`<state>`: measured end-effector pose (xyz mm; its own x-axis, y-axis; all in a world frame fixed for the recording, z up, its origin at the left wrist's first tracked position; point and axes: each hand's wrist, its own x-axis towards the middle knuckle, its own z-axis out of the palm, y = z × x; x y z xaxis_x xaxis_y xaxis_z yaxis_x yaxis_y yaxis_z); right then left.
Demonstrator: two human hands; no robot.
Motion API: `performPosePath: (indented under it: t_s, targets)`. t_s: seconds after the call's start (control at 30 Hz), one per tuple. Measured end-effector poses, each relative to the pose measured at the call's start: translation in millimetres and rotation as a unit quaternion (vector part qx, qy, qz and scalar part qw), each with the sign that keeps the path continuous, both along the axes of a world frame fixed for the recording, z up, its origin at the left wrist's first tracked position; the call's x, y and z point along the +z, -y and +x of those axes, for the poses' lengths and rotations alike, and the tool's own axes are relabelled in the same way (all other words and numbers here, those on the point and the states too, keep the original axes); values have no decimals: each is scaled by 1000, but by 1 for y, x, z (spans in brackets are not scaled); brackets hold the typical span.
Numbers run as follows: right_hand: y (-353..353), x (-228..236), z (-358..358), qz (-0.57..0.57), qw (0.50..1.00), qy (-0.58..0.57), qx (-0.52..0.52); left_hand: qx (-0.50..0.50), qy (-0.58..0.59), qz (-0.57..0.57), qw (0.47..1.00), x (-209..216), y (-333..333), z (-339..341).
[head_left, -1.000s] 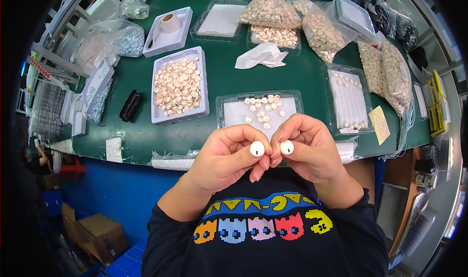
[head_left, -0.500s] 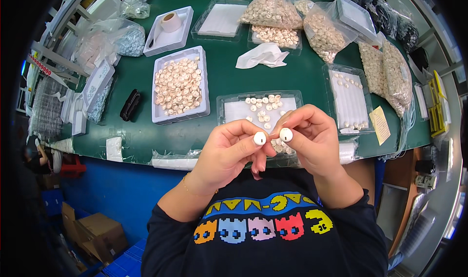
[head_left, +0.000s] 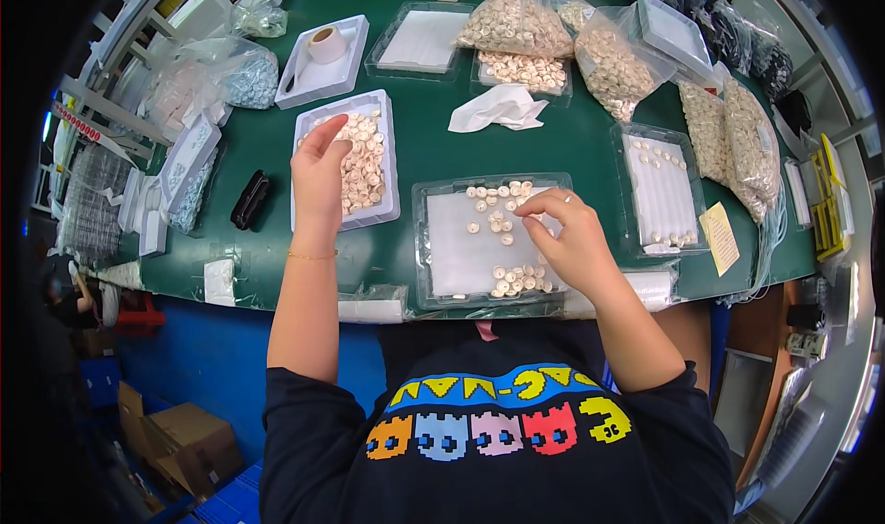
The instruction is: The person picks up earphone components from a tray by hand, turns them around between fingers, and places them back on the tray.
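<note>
My left hand [head_left: 319,166] hovers over the left side of a white bin [head_left: 391,164] heaped with small white earbud shells [head_left: 364,169]. Its index finger and thumb are parted, and nothing shows between them. My right hand [head_left: 567,234] reaches over a clear plastic tray [head_left: 422,247] lined with a white sheet. Thumb and index finger are curved with a small gap, and I make out no piece between them. Loose earbud shells [head_left: 496,216] lie around the fingertips on the far half of the tray, and a closer cluster [head_left: 518,282] lies at its near right.
A second lined tray [head_left: 653,192] with several shells stands right, beside a paper slip [head_left: 719,238]. Bags of shells [head_left: 613,63] crowd the back right. A crumpled tissue [head_left: 498,109], a tape roll [head_left: 325,45] in a bin and a black case [head_left: 249,200] also lie on the table.
My hands have moved apart from their close-up hold, each with an earbud shell. The left went to the bin, the right to the tray; neither shell is visible in the fingers now.
</note>
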<state>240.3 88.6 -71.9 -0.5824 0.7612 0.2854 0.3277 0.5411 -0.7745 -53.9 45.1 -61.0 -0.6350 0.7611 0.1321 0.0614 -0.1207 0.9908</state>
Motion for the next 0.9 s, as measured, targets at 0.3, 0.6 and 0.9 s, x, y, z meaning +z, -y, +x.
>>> performPosePath:
  t_s: [0.3,0.6,0.9]
  targets:
    - [5,-27,-7,59,987,151,14,-177,-471,-140,853,-33,19,98]
    - [6,-12,-6,-57,994,95,19,-236,-430,-146,859,-32,28,108]
    - [16,46,5,-84,983,-151,68,-261,53,-30,963,38,56,126]
